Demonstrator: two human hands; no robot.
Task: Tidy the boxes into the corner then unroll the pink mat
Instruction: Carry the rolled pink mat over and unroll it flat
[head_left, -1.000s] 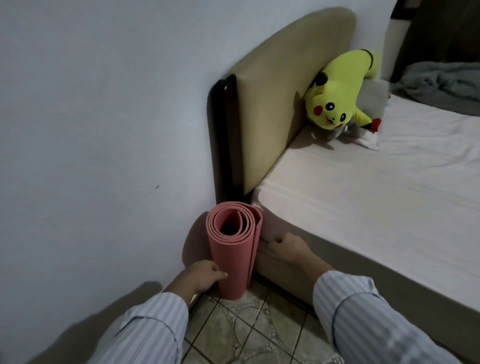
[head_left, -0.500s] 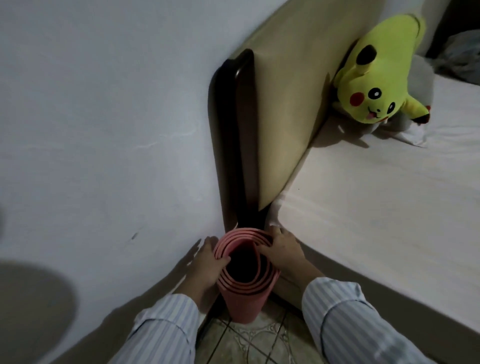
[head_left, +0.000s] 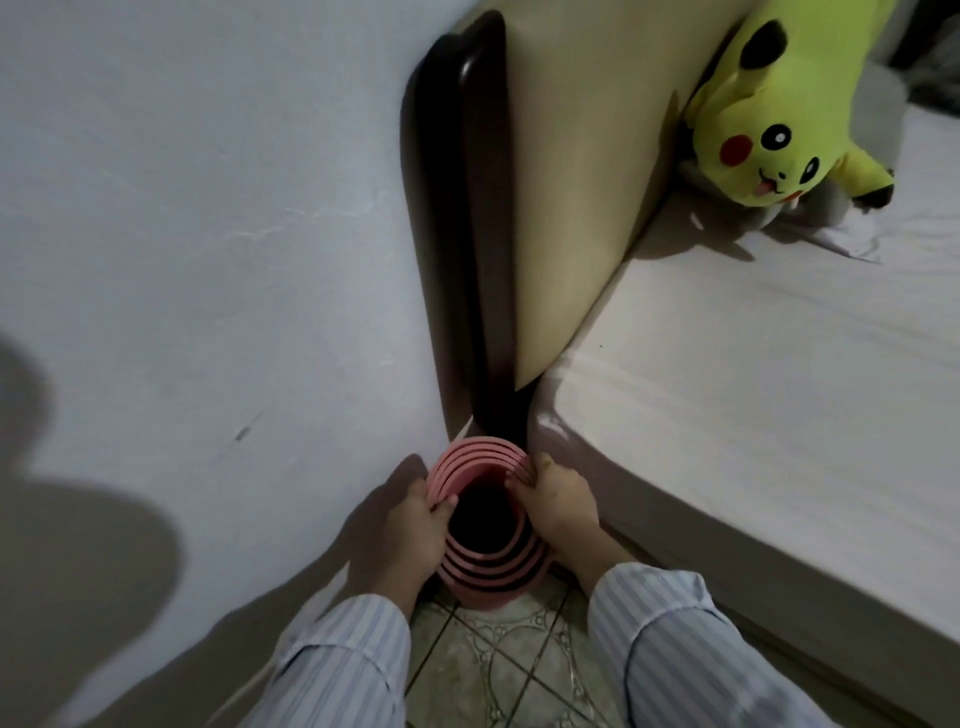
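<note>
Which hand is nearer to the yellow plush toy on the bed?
Right. The right hand grips the bed-side rim of the pink mat, on the side toward the yellow plush toy. The left hand grips the wall-side rim, farther from the toy.

Yellow plush toy (head_left: 779, 104) leans on beige headboard (head_left: 571, 182) – white mattress (head_left: 753, 389) below, patterned floor tiles (head_left: 509, 670).

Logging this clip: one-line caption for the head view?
Both hands, left hand and right hand, grip the upright rolled pink mat between wall and bed.
</note>
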